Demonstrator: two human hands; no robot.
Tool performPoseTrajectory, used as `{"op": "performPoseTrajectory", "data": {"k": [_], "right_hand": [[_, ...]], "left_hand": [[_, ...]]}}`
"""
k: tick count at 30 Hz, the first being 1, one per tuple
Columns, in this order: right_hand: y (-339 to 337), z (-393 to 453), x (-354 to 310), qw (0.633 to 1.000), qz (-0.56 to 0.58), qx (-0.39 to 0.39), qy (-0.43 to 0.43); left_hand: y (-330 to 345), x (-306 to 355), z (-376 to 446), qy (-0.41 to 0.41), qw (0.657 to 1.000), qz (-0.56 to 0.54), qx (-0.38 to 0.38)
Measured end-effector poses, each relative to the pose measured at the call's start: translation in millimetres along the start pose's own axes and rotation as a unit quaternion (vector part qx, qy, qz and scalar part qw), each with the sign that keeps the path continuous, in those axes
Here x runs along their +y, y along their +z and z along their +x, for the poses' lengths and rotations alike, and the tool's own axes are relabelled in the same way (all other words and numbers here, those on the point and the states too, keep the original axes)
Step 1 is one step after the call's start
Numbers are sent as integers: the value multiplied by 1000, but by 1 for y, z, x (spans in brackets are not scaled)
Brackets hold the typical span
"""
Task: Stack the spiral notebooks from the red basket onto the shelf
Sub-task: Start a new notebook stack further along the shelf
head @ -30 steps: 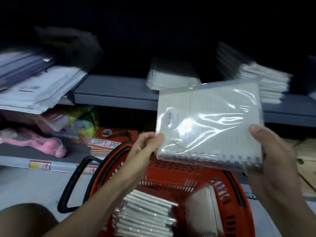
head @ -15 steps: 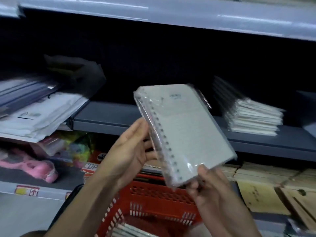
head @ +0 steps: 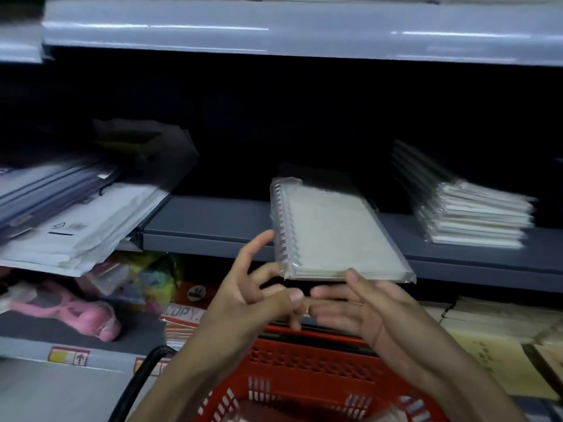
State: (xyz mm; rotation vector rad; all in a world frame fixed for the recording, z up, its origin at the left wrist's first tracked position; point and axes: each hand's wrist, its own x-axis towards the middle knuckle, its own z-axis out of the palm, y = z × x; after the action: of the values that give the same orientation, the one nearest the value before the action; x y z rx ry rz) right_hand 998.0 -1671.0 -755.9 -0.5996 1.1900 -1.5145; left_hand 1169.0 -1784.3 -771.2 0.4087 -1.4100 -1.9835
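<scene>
A spiral notebook in clear wrap lies flat at the front of the grey shelf, spiral side to the left, its near edge overhanging the shelf lip. My right hand pinches that near edge, thumb on top and fingers underneath. My left hand is beside the spiral corner with fingers spread, touching it at most lightly. A stack of several wrapped notebooks sits on the same shelf to the right. The red basket is below my hands; its contents are mostly out of view.
Drooping white envelopes and folders overhang the shelf's left end. A pink plush toy lies on the lower shelf at left, and brown paper pads at right. Another shelf board runs overhead. The basket's black handle hangs at left.
The notebook went from upright in both hands to flat on the shelf's front edge. My left hand let go and opened; my right hand keeps the near edge.
</scene>
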Motion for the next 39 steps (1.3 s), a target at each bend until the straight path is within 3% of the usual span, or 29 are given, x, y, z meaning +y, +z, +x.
{"op": "performPoseTrajectory", "data": {"k": [3, 7, 12, 14, 16, 19, 23, 25, 26, 32, 35, 39], "right_hand": [[-7, -4, 7, 986, -113, 117, -24], [-14, -10, 3, 935, -132, 286, -164], [-9, 9, 3, 915, -110, 308, -236], [-11, 25, 4, 919, -94, 297, -242], [-18, 39, 0, 915, -120, 294, -248], [-31, 47, 2, 890, -189, 317, -268], [-28, 39, 16, 793, -328, 342, -382], [-27, 38, 19, 752, -418, 316, -400], [-27, 39, 20, 748, -440, 301, -395], [-32, 50, 17, 766, -488, 230, -349], [-35, 52, 9, 771, -511, 191, -328], [-36, 44, 8, 775, -461, 228, -368]], "left_hand": [[11, -3, 6, 27, 992, 79, 98], [16, -5, 17, 86, 977, 81, 178], [20, -11, 27, 183, 920, 233, 258], [17, -17, 28, 221, 876, 330, 275], [12, -24, 29, 263, 817, 438, 267], [8, -31, 27, 258, 763, 555, 206], [0, -35, 28, 204, 721, 649, 133], [-1, -36, 32, 186, 717, 664, 107], [-1, -37, 33, 178, 717, 667, 96], [-5, -38, 40, 158, 707, 685, 77], [-9, -38, 40, 151, 719, 674, 81], [-11, -38, 39, 158, 725, 666, 79]]}}
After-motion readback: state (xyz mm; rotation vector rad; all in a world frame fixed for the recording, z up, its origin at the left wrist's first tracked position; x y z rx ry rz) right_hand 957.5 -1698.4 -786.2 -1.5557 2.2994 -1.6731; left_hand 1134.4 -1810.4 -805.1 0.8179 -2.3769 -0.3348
